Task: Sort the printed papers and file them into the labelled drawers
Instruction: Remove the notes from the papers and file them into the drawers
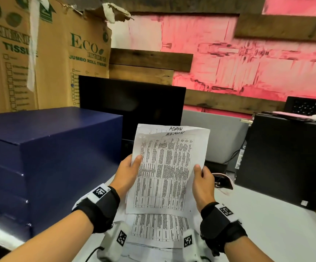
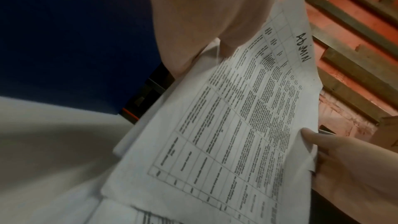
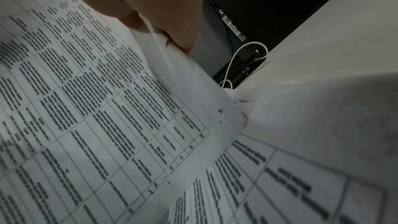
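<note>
I hold a small sheaf of printed papers [image 1: 164,171] upright over the desk, each with a table of text and "ADMIN" handwritten at the top. My left hand [image 1: 128,173] pinches the left edge, thumb on the front. My right hand [image 1: 203,181] pinches the right edge the same way. The sheaf [image 2: 243,125] fills the left wrist view, and the right wrist view shows the same printed table [image 3: 86,108]. More printed sheets [image 1: 157,229] lie flat on the desk below. The dark blue drawer cabinet [image 1: 45,159] stands at my left, its drawer fronts at the far left edge.
A black monitor [image 1: 134,103] stands behind the papers. A black computer tower [image 1: 285,157] sits at the right, with cables and a pink-rimmed object [image 1: 223,181] beside it. Tall cardboard boxes [image 1: 40,53] rise behind the cabinet. The white desk [image 1: 266,224] extends rightwards.
</note>
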Demonstrator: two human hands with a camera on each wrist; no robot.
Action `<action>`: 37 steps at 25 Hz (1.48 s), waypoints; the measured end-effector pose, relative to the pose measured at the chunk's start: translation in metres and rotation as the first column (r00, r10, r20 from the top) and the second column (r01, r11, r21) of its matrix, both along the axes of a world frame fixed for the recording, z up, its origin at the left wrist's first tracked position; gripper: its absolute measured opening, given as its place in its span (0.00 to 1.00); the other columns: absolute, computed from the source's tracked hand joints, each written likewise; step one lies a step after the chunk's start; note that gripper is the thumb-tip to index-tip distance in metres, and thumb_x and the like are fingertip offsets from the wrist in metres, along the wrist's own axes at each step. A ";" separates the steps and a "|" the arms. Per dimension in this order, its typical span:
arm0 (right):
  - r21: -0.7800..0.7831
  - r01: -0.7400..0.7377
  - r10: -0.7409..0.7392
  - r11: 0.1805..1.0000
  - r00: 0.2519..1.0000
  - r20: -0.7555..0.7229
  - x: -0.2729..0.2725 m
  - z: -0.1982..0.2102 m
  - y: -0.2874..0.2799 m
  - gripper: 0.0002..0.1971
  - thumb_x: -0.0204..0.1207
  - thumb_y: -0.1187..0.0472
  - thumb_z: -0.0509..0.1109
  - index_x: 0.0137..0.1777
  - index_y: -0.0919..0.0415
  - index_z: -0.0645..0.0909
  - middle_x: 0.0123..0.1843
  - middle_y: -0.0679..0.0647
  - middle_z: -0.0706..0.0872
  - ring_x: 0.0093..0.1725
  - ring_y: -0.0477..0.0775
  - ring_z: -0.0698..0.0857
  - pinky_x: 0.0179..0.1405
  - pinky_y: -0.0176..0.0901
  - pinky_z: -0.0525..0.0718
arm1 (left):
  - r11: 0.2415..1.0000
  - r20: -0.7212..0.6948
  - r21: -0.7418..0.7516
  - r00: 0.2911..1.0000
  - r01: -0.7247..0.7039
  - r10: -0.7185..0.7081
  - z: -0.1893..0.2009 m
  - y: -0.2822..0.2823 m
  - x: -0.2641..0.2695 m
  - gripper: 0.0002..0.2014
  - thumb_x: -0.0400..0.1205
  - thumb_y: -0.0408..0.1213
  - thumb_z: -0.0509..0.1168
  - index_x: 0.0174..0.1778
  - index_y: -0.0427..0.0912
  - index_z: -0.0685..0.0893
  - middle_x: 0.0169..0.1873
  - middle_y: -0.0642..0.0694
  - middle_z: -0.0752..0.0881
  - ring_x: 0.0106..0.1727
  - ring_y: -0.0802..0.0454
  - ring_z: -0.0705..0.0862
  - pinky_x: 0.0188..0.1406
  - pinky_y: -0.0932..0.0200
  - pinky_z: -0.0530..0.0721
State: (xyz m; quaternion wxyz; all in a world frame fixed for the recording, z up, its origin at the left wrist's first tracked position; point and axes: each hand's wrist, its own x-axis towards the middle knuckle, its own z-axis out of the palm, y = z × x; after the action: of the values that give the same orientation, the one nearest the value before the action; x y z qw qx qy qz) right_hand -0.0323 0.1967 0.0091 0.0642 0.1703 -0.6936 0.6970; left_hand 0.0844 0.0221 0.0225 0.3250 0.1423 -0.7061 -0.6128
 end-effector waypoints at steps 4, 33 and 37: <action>0.031 -0.020 0.021 0.999 0.999 -0.027 -0.005 0.004 0.007 0.08 0.87 0.61 0.58 0.49 0.59 0.78 0.47 0.51 0.86 0.46 0.50 0.82 0.50 0.43 0.79 | 0.998 -0.066 -0.065 0.998 0.007 -0.012 0.025 -0.006 0.004 0.11 0.84 0.40 0.64 0.62 0.45 0.79 0.55 0.52 0.88 0.54 0.59 0.87 0.52 0.62 0.85; 0.012 -0.565 0.558 0.825 0.812 -0.173 0.152 0.055 -0.145 0.09 0.87 0.61 0.58 0.48 0.52 0.79 0.50 0.46 0.86 0.50 0.43 0.84 0.45 0.31 0.78 | 0.723 -0.169 -0.294 0.778 -0.625 0.604 0.069 -0.126 0.236 0.15 0.88 0.44 0.55 0.42 0.39 0.77 0.34 0.48 0.79 0.34 0.54 0.75 0.34 0.59 0.74; 0.049 -0.487 0.485 0.872 0.846 -0.223 0.145 0.051 -0.146 0.08 0.87 0.60 0.58 0.48 0.52 0.78 0.50 0.46 0.84 0.51 0.44 0.83 0.54 0.39 0.78 | 0.715 0.049 -0.247 0.729 -0.654 0.683 0.027 -0.156 0.267 0.11 0.88 0.42 0.55 0.43 0.47 0.80 0.36 0.47 0.85 0.35 0.48 0.79 0.36 0.56 0.77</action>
State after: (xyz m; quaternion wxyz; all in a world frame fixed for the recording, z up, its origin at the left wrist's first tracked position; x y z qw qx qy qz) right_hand 0.1130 0.0511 0.0597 -0.0344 0.4187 -0.6126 0.6695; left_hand 0.3514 -0.1342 0.0500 0.4889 0.3941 -0.6883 -0.3631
